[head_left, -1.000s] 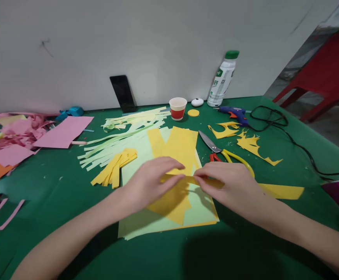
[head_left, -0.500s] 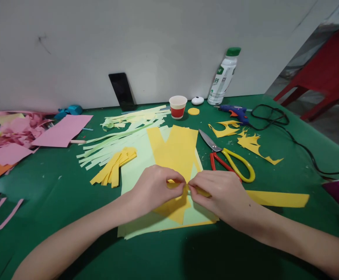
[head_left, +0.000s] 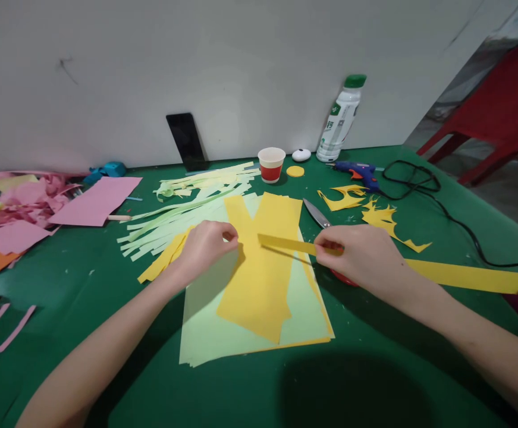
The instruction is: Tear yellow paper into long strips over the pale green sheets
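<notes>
My right hand (head_left: 361, 252) pinches a long yellow paper strip (head_left: 468, 276), whose short end juts left over the paper stack and whose long end runs right behind the wrist. My left hand (head_left: 206, 246) is closed, thumb against curled fingers; whether anything small is in it I cannot tell. It is over the bundle of short yellow strips (head_left: 163, 261) and partly hides it. Between the hands, yellow paper pieces (head_left: 259, 285) lie across pale green sheets (head_left: 203, 330). Scissors (head_left: 316, 213) lie mostly hidden behind my right hand.
Pale green strips (head_left: 151, 229) and pink paper scraps (head_left: 22, 202) lie left. Along the wall stand a phone (head_left: 187, 141), a paper cup (head_left: 271, 164) and a bottle (head_left: 341, 119). A blue glue gun (head_left: 361, 172) with its cord and yellow offcuts (head_left: 383, 220) lie right.
The hands, together on yellow paper before, have separated. My left hand moved left and up to the short strips; my right moved up and right, lifting the long strip off the table.
</notes>
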Available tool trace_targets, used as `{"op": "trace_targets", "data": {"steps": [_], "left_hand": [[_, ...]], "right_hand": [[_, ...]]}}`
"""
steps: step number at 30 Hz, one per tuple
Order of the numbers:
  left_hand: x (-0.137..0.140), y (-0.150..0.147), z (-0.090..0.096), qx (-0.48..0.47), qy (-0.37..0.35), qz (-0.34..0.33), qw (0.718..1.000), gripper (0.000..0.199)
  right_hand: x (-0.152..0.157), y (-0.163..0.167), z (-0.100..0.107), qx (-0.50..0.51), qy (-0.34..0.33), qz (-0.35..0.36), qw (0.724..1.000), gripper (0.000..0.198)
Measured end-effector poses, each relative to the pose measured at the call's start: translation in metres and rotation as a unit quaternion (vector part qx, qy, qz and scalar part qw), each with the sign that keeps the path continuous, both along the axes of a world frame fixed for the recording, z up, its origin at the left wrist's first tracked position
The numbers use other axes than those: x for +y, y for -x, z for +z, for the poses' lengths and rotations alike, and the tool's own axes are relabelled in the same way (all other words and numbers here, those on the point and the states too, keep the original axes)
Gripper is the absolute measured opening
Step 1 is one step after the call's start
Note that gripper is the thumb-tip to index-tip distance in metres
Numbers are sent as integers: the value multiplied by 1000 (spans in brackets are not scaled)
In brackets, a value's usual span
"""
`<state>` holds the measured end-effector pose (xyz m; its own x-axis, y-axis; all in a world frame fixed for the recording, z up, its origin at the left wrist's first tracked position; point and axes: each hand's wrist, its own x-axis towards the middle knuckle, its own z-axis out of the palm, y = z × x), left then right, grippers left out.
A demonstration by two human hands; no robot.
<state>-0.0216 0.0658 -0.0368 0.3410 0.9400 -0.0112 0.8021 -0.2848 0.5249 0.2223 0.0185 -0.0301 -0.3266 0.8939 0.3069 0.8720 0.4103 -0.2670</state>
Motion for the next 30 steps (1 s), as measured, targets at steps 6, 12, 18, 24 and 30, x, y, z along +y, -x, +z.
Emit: {"op": "trace_targets", "data": {"steps": [6,12,18,24,30], "left_hand": [[-11,-8,4,-40,-34,-43,998,31],[-41,-29,1,52,15,-211,976,33],[-55,-34,1,53,5,-228,972,32],[-59,-35,-3,86,-65,-233,967,34],[-53,-27,10,103,-64,-196,973,33]], "right_hand": [[1,1,4,45,64,59,995,16],[-5,16,-6,114,118,77,983,15],[-15,30,-7,189,138,138,962,13],[-21,30,-9,198,109,139,964,13],[-11,20,-4,173,87,90,977,12]]}}
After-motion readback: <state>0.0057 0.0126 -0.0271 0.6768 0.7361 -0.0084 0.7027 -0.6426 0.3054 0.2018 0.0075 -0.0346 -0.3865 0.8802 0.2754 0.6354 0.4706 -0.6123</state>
